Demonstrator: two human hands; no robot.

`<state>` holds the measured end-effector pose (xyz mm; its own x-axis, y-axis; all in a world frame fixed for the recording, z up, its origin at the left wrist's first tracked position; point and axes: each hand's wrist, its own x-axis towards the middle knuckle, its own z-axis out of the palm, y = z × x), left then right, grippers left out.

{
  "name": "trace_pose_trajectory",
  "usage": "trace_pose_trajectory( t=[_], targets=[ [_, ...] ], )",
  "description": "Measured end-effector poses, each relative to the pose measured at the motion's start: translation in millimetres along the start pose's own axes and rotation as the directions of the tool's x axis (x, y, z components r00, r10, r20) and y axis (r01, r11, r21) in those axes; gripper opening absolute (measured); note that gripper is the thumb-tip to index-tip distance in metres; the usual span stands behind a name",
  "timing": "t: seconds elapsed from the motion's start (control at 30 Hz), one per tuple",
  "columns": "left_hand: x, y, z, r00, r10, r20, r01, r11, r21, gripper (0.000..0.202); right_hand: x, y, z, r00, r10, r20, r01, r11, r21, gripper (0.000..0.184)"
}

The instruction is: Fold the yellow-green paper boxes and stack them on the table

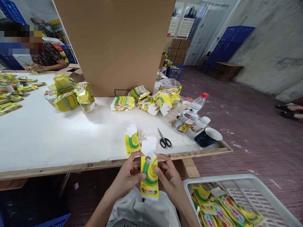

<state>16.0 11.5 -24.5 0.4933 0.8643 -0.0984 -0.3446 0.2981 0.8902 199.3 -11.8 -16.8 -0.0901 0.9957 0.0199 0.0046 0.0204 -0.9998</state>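
Between both hands I hold a small yellow and green printed carton upright over my lap, just in front of the table edge. Its white top flap stands up. My left hand grips the carton's left side, thumb on the front face. From the right side, my right hand holds it with the thumb at the front edge. A small stack of flat cartons lies on the table just beyond my left hand. Black-handled scissors rest to the right of that stack.
Bundles of flat cartons line the back of the white table before a tall cardboard sheet. A clear jar, a bottle and a dark mug stand right. A white basket holds cartons. Another person works at far left.
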Motion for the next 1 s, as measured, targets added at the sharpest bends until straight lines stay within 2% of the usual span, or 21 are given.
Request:
trace_pose_trajectory(
  t=[0.13, 0.2, 0.27, 0.37, 0.4, 0.47, 0.53, 0.57, 0.67, 0.73, 0.8, 0.87, 1.0],
  targets=[
    [-3.3, 1.7, 1.0, 0.997, -0.041, 0.061, 0.045, 0.997, -0.065, 0.05, -1.8, -7.6, -3.4, 0.995, 0.071, 0.075, -0.068, 0.997, -0.037, 0.03],
    [-4.9, 0.9, 0.7, 0.996, -0.049, 0.077, 0.055, 0.996, -0.072, 0.046, -1.4, -10.4, -4.2, 0.995, 0.066, 0.073, -0.061, 0.996, -0.073, 0.023],
    [-6.3, -0.7, -0.3, 0.996, -0.044, 0.072, 0.049, 0.996, -0.077, 0.055, -0.4, -11.8, -4.8, 0.999, -0.007, 0.048, 0.013, 0.991, -0.135, 0.025],
    [-6.5, -4.8, -2.1, 0.997, -0.052, 0.063, 0.057, 0.996, -0.065, 0.082, 1.0, -8.5, -5.2, 0.993, -0.113, 0.035, 0.119, 0.964, -0.236, 0.026],
    [-6.0, -6.4, -2.5, 0.997, -0.056, 0.06, 0.06, 0.997, -0.052, 0.083, 1.2, -6.0, -5.4, 0.991, -0.13, -0.004, 0.126, 0.962, -0.244, 0.022],
    [-3.9, -9.2, -2.5, 0.998, -0.053, 0.039, 0.053, 0.999, -0.006, 0.07, 1.1, -1.1, -5.9, 0.978, -0.146, -0.146, 0.114, 0.972, -0.206, 0.018],
    [-1.3, -10.3, -1.1, 1.0, -0.026, -0.008, 0.026, 0.998, 0.054, 0.054, 0.4, 1.1, -7.2, 0.952, -0.142, -0.271, 0.104, 0.983, -0.151, 0.027],
    [-0.1, -10.2, 0.1, 0.999, -0.003, -0.034, 0.006, 0.996, 0.094, 0.048, -0.1, 0.5, -8.0, 0.953, -0.127, -0.276, 0.091, 0.986, -0.137, 0.031],
    [1.5, -7.9, 4.0, 0.995, 0.063, -0.082, -0.042, 0.972, 0.231, 0.038, -1.1, -6.4, -8.9, 0.994, -0.001, -0.113, -0.013, 0.992, -0.125, 0.035],
    [1.0, -6.2, 5.8, 0.995, 0.074, -0.073, -0.051, 0.96, 0.276, 0.039, -0.5, -10.8, -7.6, 0.997, 0.079, -0.018, -0.081, 0.989, -0.126, 0.037],
    [0.0, -5.1, 6.0, 0.997, 0.064, -0.045, -0.051, 0.967, 0.25, 0.042, 0.9, -11.8, -5.0, 0.995, 0.101, -0.02, -0.103, 0.98, -0.172, 0.037],
    [-0.3, -4.4, 4.7, 0.999, 0.05, -0.023, -0.044, 0.98, 0.194, 0.045, 2.5, -9.5, -1.8, 0.995, 0.069, -0.069, -0.086, 0.955, -0.284, 0.034],
    [0.8, -4.2, 3.1, 0.998, 0.004, -0.055, 0.002, 0.994, 0.106, 0.047, 4.7, -2.6, 6.1, 0.994, -0.009, -0.105, -0.041, 0.886, -0.462, 0.034]
  ],
)
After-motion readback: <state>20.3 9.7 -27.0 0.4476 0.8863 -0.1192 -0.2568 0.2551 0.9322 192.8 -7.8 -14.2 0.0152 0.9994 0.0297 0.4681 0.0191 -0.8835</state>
